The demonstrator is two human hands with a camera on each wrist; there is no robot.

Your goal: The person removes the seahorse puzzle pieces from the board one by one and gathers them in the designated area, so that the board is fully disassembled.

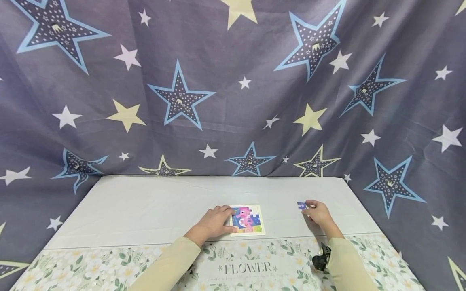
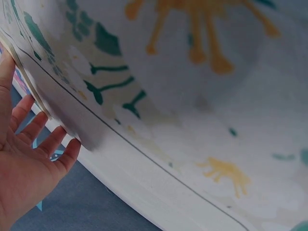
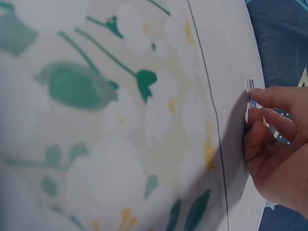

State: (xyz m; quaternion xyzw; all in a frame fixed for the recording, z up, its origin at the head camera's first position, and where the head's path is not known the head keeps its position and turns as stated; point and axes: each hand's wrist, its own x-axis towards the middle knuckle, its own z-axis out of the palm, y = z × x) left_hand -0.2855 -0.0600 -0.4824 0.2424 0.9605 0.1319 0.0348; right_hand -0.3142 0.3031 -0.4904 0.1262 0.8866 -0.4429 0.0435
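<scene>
In the head view a jigsaw puzzle (image 1: 251, 220) in a pale, near-square frame lies on the table, with a pink seahorse-like figure on blue and purple. White shows at its upper right part. My left hand (image 1: 215, 222) rests at the puzzle's left side, thumb and fingertips on the frame. Its fingers (image 2: 36, 126) look fairly straight in the left wrist view, touching the frame's edge. To the right, my right hand (image 1: 319, 214) pinches a small blue-purple puzzle piece (image 1: 301, 205) with a pale star on it. The right wrist view shows this piece (image 3: 250, 91) edge-on at the fingertips.
A white table (image 1: 153, 206) carries a floral strip (image 1: 251, 254) printed with "FLOWER" along its near side. Behind and beside it hangs a dark grey cloth (image 1: 218, 89) with stars. Something black (image 1: 321, 258) is at my right wrist.
</scene>
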